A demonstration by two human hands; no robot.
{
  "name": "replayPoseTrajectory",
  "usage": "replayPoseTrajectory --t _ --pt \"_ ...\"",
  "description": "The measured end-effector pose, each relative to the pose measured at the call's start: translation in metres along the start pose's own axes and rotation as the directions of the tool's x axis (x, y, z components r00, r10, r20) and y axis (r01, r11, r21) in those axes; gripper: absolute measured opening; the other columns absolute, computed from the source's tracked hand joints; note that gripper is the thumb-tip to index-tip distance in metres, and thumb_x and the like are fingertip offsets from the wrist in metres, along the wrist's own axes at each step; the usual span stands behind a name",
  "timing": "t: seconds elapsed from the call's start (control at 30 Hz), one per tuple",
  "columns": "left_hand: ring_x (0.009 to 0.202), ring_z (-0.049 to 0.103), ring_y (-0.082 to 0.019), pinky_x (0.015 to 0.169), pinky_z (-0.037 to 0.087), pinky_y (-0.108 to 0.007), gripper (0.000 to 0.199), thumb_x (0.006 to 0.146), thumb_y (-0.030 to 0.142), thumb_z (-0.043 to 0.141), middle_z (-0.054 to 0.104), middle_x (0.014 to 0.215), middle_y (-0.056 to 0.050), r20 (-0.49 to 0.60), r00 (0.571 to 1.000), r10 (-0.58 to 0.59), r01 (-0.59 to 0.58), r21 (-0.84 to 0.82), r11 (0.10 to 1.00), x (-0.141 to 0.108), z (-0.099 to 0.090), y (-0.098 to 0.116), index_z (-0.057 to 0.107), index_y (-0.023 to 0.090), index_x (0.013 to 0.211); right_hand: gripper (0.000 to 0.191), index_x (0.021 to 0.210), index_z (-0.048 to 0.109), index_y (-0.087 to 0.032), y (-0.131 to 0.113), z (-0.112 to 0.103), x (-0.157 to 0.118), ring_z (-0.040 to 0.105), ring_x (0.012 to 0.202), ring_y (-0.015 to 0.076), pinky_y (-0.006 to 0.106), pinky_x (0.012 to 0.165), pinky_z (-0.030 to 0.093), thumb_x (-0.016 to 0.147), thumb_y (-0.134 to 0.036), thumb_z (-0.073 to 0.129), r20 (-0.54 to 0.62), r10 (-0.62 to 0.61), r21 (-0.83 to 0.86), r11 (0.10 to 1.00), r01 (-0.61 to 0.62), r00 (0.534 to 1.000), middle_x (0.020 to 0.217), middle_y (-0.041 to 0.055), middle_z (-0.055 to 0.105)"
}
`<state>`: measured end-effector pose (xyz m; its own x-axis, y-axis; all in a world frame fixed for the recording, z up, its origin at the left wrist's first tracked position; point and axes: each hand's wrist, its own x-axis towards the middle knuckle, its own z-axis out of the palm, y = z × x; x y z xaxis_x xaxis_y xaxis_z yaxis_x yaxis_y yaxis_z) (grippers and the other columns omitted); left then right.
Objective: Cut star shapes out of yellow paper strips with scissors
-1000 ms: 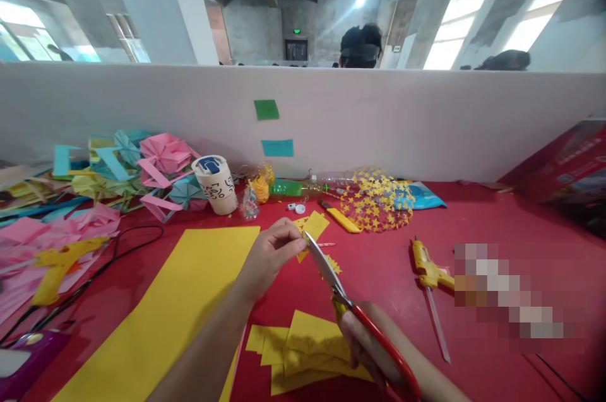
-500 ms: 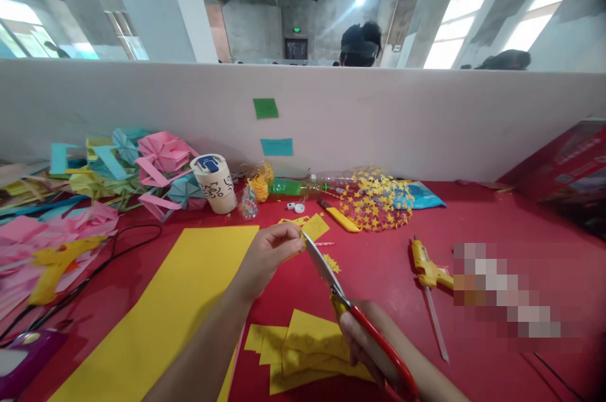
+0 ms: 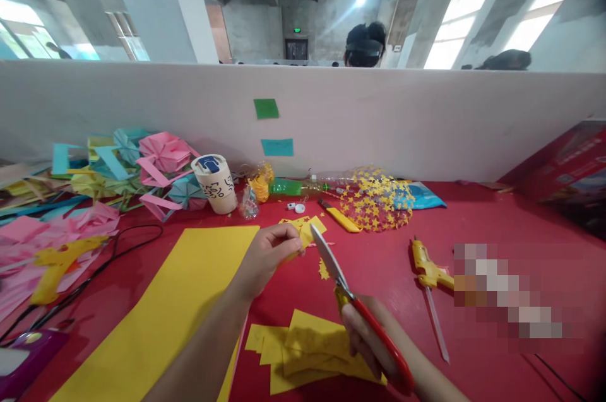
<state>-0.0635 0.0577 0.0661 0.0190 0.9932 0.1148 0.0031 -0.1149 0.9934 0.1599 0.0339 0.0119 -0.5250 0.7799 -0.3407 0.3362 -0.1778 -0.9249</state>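
My left hand (image 3: 274,254) is closed in a pinch on a small piece of yellow paper, mostly hidden by the fingers. My right hand (image 3: 367,332) is wrapped round a pair of scissors (image 3: 334,263) with red handles. The blades point up and left, a short way right of my left fingertips. Just beyond the fingers lie yellow paper scraps (image 3: 315,225), and small cut yellow stars (image 3: 323,270) lie beneath the blades. A stack of yellow paper pieces (image 3: 303,351) sits below the hands, and a large yellow sheet (image 3: 184,288) spreads under my left forearm.
A yellow cutter knife (image 3: 345,219) and a star-covered clear bottle (image 3: 376,200) lie behind. To the right rests a yellow glue gun (image 3: 426,269); another glue gun (image 3: 52,266) is at left. A paper cup (image 3: 215,184) stands by folded paper flowers (image 3: 163,153). A white partition (image 3: 379,112) runs behind.
The scissors have drawn slightly right, away from my left fingertips. My left hand has stayed nearly in place.
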Motion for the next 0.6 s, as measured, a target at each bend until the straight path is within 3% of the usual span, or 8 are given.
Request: replayPoseTrajectory --t 0.13,0.23,0.3,0.4,0.5,0.6 --pt "0.067 0.052 -0.012 0.069 0.039 -0.024 0.017 0.079 0.021 0.059 0.059 0.065 0.002 0.095 0.992 -0.078 0.077 0.013 0.997 0.001 0.007 -0.002 0.057 0.017 0.062 0.049 0.071 0.047 -0.02 0.01 -0.002 0.008 0.037 0.031 0.0081 0.027 0.058 0.049 0.086 -0.067 0.041 -0.167 -0.125 0.139 0.979 0.149 0.978 0.037 -0.0096 0.037" --pt "0.066 0.052 -0.013 0.067 0.039 -0.025 0.015 0.077 0.02 0.058 0.059 0.066 0.0 0.234 0.964 -0.13 0.116 0.076 0.99 -0.001 0.021 -0.008 0.058 0.017 0.063 0.04 0.079 0.053 -0.017 0.016 -0.006 0.016 0.035 0.029 0.0059 0.025 0.056 0.049 0.088 -0.056 0.05 -0.258 -0.199 0.328 0.902 0.28 0.945 0.038 -0.0119 0.039" --pt "0.065 0.051 -0.013 0.064 0.038 -0.025 0.013 0.076 0.019 0.057 0.057 0.065 0.0 0.306 0.939 -0.156 0.128 0.111 0.986 -0.003 0.032 -0.014 0.058 0.017 0.063 0.037 0.072 0.054 -0.017 0.017 -0.008 0.021 0.035 0.028 0.0047 0.024 0.054 0.048 0.091 -0.049 0.052 -0.268 -0.206 0.434 0.846 0.309 0.941 0.037 -0.0118 0.039" --pt "0.062 0.047 -0.012 0.061 0.036 -0.024 0.013 0.076 0.019 0.056 0.052 0.063 0.002 0.369 0.909 -0.195 0.152 0.142 0.978 -0.005 0.042 -0.023 0.055 0.017 0.063 0.044 0.052 0.042 -0.02 0.018 -0.012 0.027 0.035 0.026 0.005 0.022 0.047 0.044 0.087 -0.039 0.059 -0.292 -0.207 0.491 0.805 0.332 0.934 0.031 -0.0104 0.036" --pt "0.066 0.048 -0.013 0.064 0.038 -0.025 0.013 0.077 0.021 0.056 0.052 0.069 0.001 0.363 0.917 -0.165 0.105 0.179 0.978 -0.001 0.038 -0.029 0.054 0.017 0.064 0.044 0.049 0.037 -0.021 0.016 -0.016 0.03 0.033 0.023 0.0054 0.022 0.039 0.038 0.081 -0.034 0.065 -0.353 -0.21 0.526 0.761 0.379 0.912 0.03 -0.0106 0.035" --pt "0.083 0.052 -0.017 0.08 0.041 -0.031 0.018 0.082 0.026 0.051 0.057 0.087 -0.004 0.229 0.971 -0.072 -0.008 0.332 0.943 0.008 0.026 -0.038 0.052 0.018 0.066 0.04 0.052 0.038 -0.022 0.014 -0.022 0.03 0.035 0.024 0.0058 0.022 0.04 0.039 0.081 -0.031 0.064 -0.411 -0.213 0.533 0.733 0.423 0.886 0.032 -0.0108 0.036"
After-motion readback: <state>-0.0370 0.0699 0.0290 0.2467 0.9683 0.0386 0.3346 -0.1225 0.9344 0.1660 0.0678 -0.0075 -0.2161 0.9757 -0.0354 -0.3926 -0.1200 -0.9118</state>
